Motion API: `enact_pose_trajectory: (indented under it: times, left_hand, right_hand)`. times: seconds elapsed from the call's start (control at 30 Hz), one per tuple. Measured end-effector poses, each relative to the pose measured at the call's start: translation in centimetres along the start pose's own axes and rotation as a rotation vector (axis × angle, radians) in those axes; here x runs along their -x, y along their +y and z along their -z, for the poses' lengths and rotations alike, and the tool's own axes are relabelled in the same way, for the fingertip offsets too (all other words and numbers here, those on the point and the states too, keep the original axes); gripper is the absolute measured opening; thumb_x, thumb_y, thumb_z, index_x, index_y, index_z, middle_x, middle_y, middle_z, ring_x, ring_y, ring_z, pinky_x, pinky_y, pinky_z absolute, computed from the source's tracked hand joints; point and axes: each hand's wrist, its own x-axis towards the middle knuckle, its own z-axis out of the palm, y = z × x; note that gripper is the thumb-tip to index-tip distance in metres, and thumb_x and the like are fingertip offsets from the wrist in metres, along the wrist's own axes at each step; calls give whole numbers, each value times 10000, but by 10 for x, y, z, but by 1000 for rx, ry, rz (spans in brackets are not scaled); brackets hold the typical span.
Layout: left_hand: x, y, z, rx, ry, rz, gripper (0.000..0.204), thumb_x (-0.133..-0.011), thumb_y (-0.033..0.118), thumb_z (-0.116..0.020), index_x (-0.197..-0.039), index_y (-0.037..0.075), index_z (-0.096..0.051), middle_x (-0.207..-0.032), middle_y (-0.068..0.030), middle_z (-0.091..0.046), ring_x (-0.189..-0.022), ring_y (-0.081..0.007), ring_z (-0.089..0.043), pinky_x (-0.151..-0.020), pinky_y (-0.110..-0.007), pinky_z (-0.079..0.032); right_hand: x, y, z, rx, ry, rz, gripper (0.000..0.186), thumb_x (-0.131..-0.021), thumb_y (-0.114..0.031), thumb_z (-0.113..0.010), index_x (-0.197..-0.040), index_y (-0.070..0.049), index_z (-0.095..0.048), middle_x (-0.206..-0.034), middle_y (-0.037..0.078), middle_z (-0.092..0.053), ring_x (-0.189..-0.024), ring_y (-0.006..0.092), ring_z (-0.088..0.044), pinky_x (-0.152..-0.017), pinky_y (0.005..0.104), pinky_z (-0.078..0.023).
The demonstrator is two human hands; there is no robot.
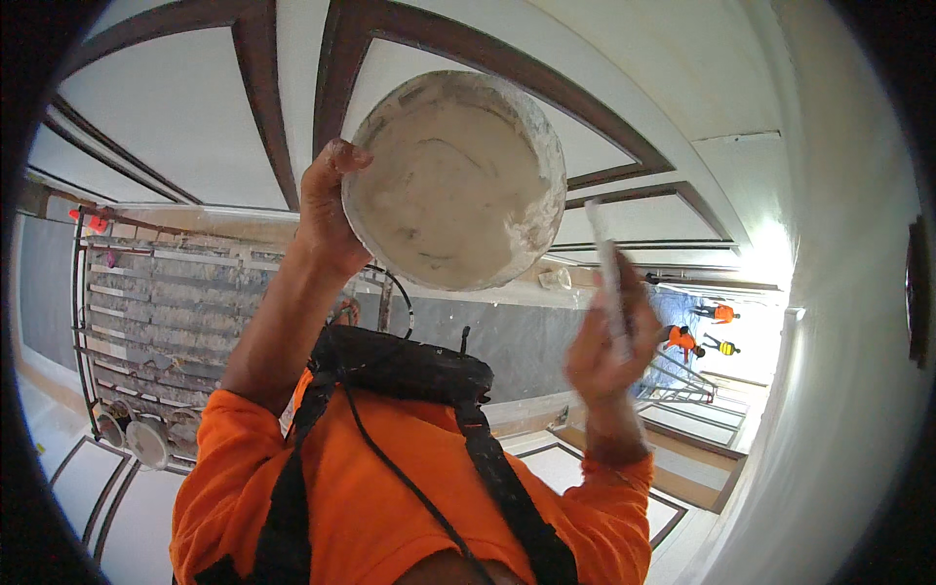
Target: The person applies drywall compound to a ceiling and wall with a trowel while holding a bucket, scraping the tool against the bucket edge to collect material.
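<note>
A round tub (558, 200) of wet, beige-grey plaster is tipped toward me, its rim and inner wall smeared white. My left hand (336, 200) grips its left side, thumb over the rim and the other fingers hidden beneath. To the right of the tub, my right hand (616, 336) is closed round a pale, thin tool (611, 283). Motion smears this hand and tool, so the tool's exact kind is unclear. Its upper end points up, apart from the tub.
A scaffold platform of plaster-stained planks (175, 302) lies to the left, with buckets (148, 442) at its near end. White panelled walls (175, 97) have dark mouldings. At the far right, people in bright vests (682, 339) stand near a ladder (682, 380) in strong light.
</note>
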Motion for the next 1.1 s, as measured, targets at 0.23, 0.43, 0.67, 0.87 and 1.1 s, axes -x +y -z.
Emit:
enact_pose_trajectory:
  times: [0.23, 0.43, 0.67, 0.87, 1.1]
  left_hand:
    - [8, -8, -25, -2, 82, -36, 646, -684, 352, -510, -1249, 41, -466, -1166, -163, -548, -1034, -299, -543, -861, -452, -457]
    - [12, 1, -14, -43, 133, -96, 660, -681, 358, -520, -1248, 26, -462, -1162, -164, -546, -1011, -307, -541, -823, -448, -460]
    - [13, 2, -12, -25, 114, -69, 664, -679, 368, -504, -1242, 19, -462, -1154, -174, -547, -1005, -313, -544, -818, -448, -465]
    - [14, 2, -14, -7, 92, -66, 627, -679, 351, -505, -1211, 21, -490, -1118, -162, -565, -989, -303, -550, -808, -450, -467]
    - [4, -4, 7, -47, 142, -174, 657, -751, 480, -506, -1251, 56, -478, -1212, -138, -528, -1058, -303, -522, -886, -475, -432]
  right_hand:
    - [37, 40, -63, 258, 124, 286, 508, -704, 23, -542, -1204, -18, -468, -1283, 245, -453, -1204, 463, -414, -969, 507, -399]
    - [40, 91, -43, 364, 89, 25, 390, -844, -50, -519, -1228, -17, -458, -1261, 224, -477, -1120, 412, -508, -953, 476, -422]
    - [-7, 54, 9, -1261, 485, -746, 382, -812, -60, -580, -1186, -86, -507, -1128, 93, -574, -988, 230, -581, -625, 291, -527]
    - [7, 87, -37, -1744, 304, -940, 318, -806, -60, -579, -1123, -73, -548, -1083, 82, -601, -903, 185, -596, -492, 276, -527]
    - [18, 114, -45, -1417, 619, -845, 326, -808, -70, -595, -1127, -63, -529, -1077, 96, -583, -903, 214, -583, -673, 328, -543]
